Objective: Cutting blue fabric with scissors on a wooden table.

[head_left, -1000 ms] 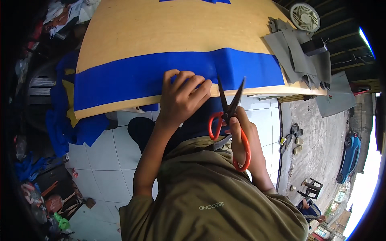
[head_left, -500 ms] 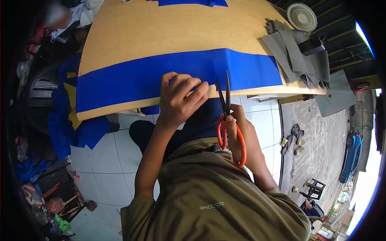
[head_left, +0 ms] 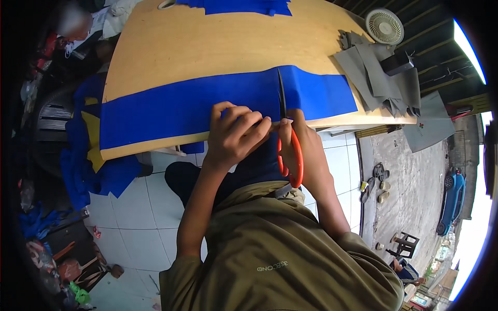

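Note:
A long strip of blue cloth (head_left: 171, 110) lies along the near edge of the table. My left hand (head_left: 232, 132) rests on the strip's near edge with its fingers bent and closed on the cloth; its thumb is mostly hidden. Just right of it, my right hand (head_left: 305, 142) holds scissors with red-orange handles (head_left: 297, 163). Their dark blades point away from me, nearly together, over the cloth at a crosswise line. Right of the blades, the cloth rises in a slight fold.
More blue cloth (head_left: 246, 5) lies at the table's far edge. Grey pieces of cloth (head_left: 365, 72), a dark box (head_left: 397, 63) and a white fan (head_left: 384, 26) occupy the right side. Blue and yellow cloth (head_left: 93, 136) hangs left of the wooden table (head_left: 223, 49).
My right hand has moved the scissors forward and slightly left, onto the cloth. Their blades, apart before, have come nearly together. My left hand has stayed almost in place.

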